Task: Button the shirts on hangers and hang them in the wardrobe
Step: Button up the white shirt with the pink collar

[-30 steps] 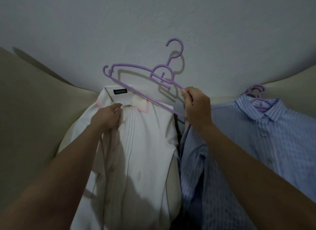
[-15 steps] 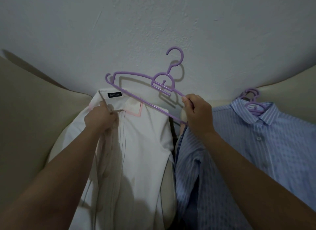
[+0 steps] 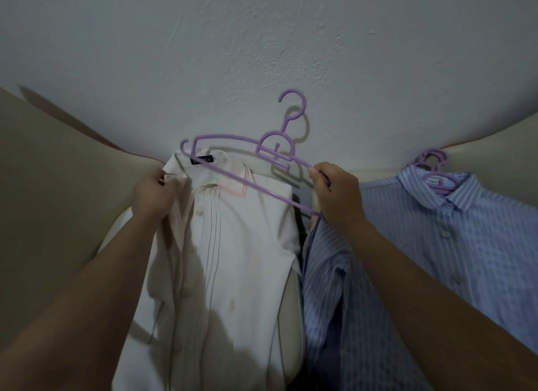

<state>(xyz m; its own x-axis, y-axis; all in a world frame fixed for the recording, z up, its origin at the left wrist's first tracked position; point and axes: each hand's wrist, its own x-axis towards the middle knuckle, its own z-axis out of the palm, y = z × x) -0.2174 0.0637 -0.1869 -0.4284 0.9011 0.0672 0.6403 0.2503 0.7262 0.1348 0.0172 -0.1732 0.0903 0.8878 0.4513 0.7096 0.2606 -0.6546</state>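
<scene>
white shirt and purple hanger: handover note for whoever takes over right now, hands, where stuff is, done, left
Hands: left hand grips the white shirt at its collar edge; right hand holds the purple hanger by its right end, left tip over the collar, not yet inside.
Done: blue striped shirt lies to the right on a second purple hanger, visible buttons fastened.
Left: hanger into white shirt, button it, hang both in the wardrobe, out of view.

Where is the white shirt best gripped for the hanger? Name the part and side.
Grip the white shirt at the collar's left edge, coming from the left, as the left hand does. The hanger, held at its other end by the right hand, points its free tip there, so lifting that edge likely opens the shoulder.
</scene>
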